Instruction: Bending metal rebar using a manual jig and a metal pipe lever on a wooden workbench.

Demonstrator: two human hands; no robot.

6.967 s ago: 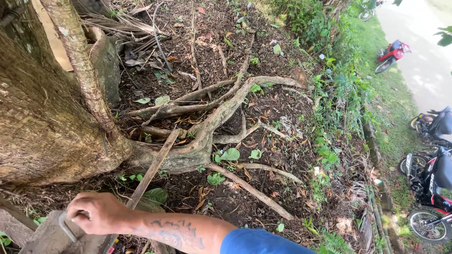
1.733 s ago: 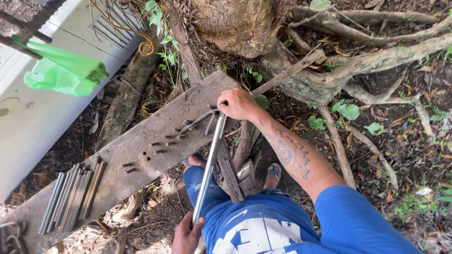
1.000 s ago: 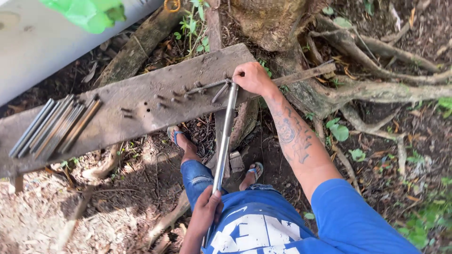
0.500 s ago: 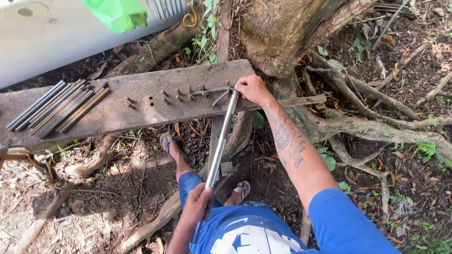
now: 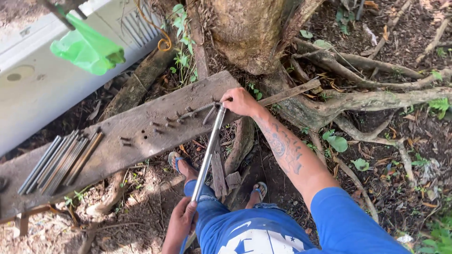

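Note:
A weathered wooden plank (image 5: pixel 136 136) lies across the ground with several bent nails standing in it. My left hand (image 5: pixel 181 221) grips the near end of a long metal pipe (image 5: pixel 209 148) that slants up to the plank. My right hand (image 5: pixel 241 101) rests at the pipe's far end, fingers closed around a thin steel rod (image 5: pixel 195 111) held among the nails. A bundle of straight steel rods (image 5: pixel 61 162) lies on the plank's left part.
A large tree trunk (image 5: pixel 254 33) with spreading roots (image 5: pixel 372 99) stands just behind the plank. A green plastic bag (image 5: pixel 87 49) hangs over a grey panel (image 5: pixel 33 84) at upper left. My sandalled feet (image 5: pixel 179 162) stand on leaf-strewn soil below the plank.
The view has shifted: it turned from the tree roots to the plank, then tilted. Both hands keep their hold on pipe and rod; the pipe's angle has changed slightly.

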